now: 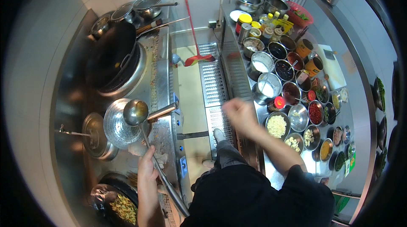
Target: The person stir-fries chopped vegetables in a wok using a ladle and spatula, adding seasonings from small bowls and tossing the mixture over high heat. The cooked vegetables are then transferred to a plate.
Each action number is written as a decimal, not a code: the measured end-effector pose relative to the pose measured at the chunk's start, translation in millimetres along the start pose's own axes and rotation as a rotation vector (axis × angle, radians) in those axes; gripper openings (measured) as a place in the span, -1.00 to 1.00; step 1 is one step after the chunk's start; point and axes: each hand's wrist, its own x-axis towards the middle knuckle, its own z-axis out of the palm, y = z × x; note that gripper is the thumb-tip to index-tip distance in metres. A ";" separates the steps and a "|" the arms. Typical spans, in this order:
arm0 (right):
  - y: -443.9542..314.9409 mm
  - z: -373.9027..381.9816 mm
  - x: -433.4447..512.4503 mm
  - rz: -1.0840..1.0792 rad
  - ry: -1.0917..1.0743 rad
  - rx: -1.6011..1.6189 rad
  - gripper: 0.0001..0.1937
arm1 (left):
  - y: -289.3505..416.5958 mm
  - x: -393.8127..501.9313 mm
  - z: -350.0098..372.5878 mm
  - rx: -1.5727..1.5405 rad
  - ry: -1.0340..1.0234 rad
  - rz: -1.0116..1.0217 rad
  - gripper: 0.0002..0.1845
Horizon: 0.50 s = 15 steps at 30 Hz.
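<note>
My left hand (148, 165) grips the long metal handle of a ladle (136, 112). The ladle's bowl is over a perforated metal strainer (116, 131), and a little liquid seems to lie in it. A crumpled pale cloth (162, 157) lies by my left hand on the stove top. My right hand (240, 117), blurred and with curled fingers, is near the edge of the ingredient counter. Whether it holds anything is hidden. Closest to it on the counter are a bowl of chopped pale food (276, 126) and a red-lidded jar (279, 102).
A dark wok (109, 58) sits tilted on the far burner; another wok at lower left holds sliced food (124, 209). A lidded pot (95, 134) stands behind the strainer. Several seasoning bowls (284, 69) crowd the right counter. A red-handled broom (192, 26) stands by a floor grate (216, 83).
</note>
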 end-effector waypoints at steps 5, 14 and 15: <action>126.1 -146.7 112.8 0.208 0.544 -0.765 -0.58 | 29.1 25.2 56.3 0.208 -0.168 -0.075 -0.71; 202.4 -173.0 146.9 0.209 0.287 -0.623 -0.70 | 37.5 88.0 185.1 0.632 -0.199 -0.184 -0.74; 194.5 -175.5 136.9 0.245 0.124 -0.563 -0.69 | 38.1 94.9 197.8 0.561 -0.230 -0.241 -0.73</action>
